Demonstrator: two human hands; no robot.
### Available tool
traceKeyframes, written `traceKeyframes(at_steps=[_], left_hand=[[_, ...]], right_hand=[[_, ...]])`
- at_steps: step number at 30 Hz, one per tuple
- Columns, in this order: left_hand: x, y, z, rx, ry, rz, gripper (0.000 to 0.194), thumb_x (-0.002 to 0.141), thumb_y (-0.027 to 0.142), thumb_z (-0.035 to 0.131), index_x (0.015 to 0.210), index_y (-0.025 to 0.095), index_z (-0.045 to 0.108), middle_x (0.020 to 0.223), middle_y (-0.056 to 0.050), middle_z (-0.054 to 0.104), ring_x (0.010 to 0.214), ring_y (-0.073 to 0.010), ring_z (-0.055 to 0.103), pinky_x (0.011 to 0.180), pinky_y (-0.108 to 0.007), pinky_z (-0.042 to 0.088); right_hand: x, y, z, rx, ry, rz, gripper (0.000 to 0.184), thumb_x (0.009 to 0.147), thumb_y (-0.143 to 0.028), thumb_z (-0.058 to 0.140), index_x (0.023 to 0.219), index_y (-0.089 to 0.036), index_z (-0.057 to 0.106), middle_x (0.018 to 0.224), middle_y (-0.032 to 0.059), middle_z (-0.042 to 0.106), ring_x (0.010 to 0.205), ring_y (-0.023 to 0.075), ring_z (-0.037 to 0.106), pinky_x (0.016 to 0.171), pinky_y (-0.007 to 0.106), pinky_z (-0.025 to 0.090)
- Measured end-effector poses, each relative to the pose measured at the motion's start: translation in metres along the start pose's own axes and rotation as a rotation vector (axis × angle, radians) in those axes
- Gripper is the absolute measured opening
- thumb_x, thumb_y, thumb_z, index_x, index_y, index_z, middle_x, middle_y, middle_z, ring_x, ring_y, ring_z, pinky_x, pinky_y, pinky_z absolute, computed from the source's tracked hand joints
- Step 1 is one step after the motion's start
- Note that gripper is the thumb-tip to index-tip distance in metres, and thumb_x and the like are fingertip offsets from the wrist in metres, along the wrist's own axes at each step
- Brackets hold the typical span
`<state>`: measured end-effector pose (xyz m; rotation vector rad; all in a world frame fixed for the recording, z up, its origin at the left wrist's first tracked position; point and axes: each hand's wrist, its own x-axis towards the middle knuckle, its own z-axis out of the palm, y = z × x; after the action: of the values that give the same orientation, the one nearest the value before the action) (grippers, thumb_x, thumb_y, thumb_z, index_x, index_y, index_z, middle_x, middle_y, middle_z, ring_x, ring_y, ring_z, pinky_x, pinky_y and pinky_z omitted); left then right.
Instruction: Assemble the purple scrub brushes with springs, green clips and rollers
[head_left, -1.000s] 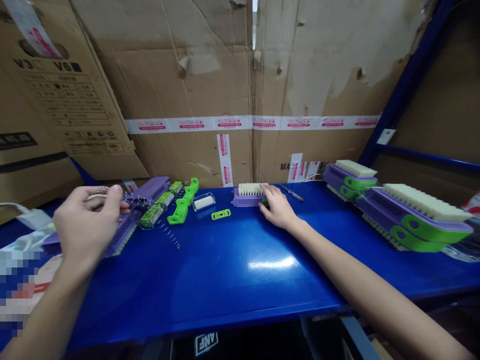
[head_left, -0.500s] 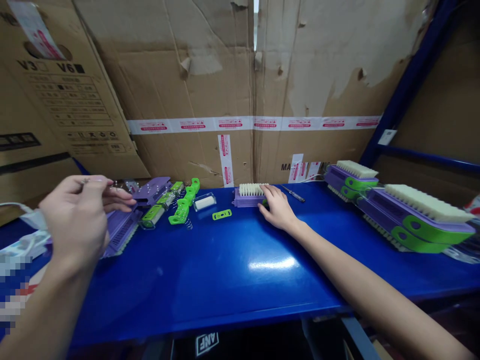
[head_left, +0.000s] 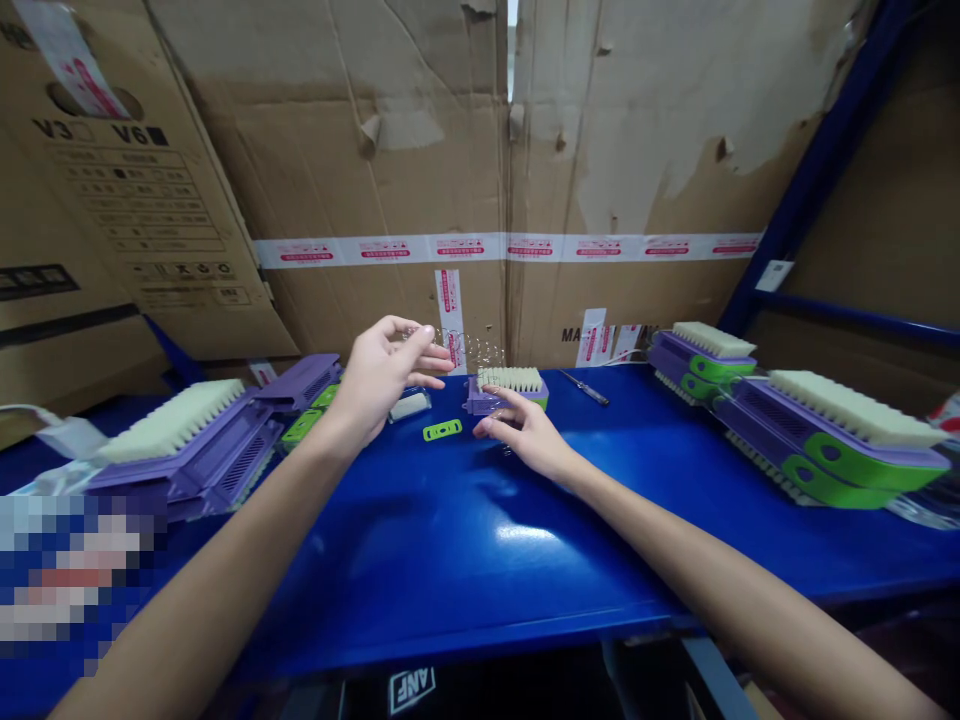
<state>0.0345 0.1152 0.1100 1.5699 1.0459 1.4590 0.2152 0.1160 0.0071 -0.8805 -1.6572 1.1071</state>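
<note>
My left hand (head_left: 382, 375) is raised over the middle of the table. Its thumb and forefinger pinch thin wire coil springs (head_left: 472, 345), which trail to the right in the air. My right hand (head_left: 529, 435) hovers just below their loose end, thumb and fingers curved and apart; whether a fingertip touches the wire, I cannot tell. Behind it sits a purple brush head (head_left: 510, 382) with cream bristles. A flat green slotted plate (head_left: 442, 429) lies between my hands. Partly behind my left hand is a small clear case with a white block (head_left: 409, 405).
A screwdriver (head_left: 586, 387) lies behind my right hand. Purple and green brush heads (head_left: 847, 440) are stacked at the right. More purple brush parts (head_left: 195, 450) and a green piece (head_left: 301, 430) are at the left. Cardboard (head_left: 375, 180) walls the back of the blue table (head_left: 420, 580).
My left hand has swung right from the left-hand parts to the middle, springs trailing from it. My right hand has come off the brush head and moved slightly left and nearer.
</note>
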Motion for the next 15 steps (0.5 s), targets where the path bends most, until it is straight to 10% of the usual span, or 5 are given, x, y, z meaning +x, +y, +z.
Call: traceKeyframes(at_steps=[7, 15], left_hand=[[0.012, -0.023, -0.003, 0.295, 0.171, 0.053, 0.024, 0.077, 0.039, 0.061, 0.076, 0.017, 0.054, 0.064, -0.003, 0.066, 0.055, -0.0137, 0.063, 0.044, -0.019, 0.047], [0.012, -0.026, -0.029, 0.506, 0.067, -0.065, 0.042, 0.075, 0.044, 0.054, 0.042, 0.019, 0.052, 0.038, -0.003, 0.053, 0.035, -0.0128, 0.051, 0.042, -0.022, 0.042]], right_hand=[[0.005, 0.008, -0.018, -0.259, 0.092, -0.19, 0.053, 0.078, -0.016, 0.048, 0.131, -0.011, 0.046, 0.075, 0.001, 0.06, 0.068, 0.0128, 0.057, 0.074, 0.03, 0.047], [-0.001, -0.001, -0.03, -0.654, 0.222, -0.282, 0.046, 0.074, -0.015, 0.046, 0.118, -0.015, 0.059, 0.058, -0.0031, 0.051, 0.053, 0.0115, 0.044, 0.056, 0.025, 0.036]])
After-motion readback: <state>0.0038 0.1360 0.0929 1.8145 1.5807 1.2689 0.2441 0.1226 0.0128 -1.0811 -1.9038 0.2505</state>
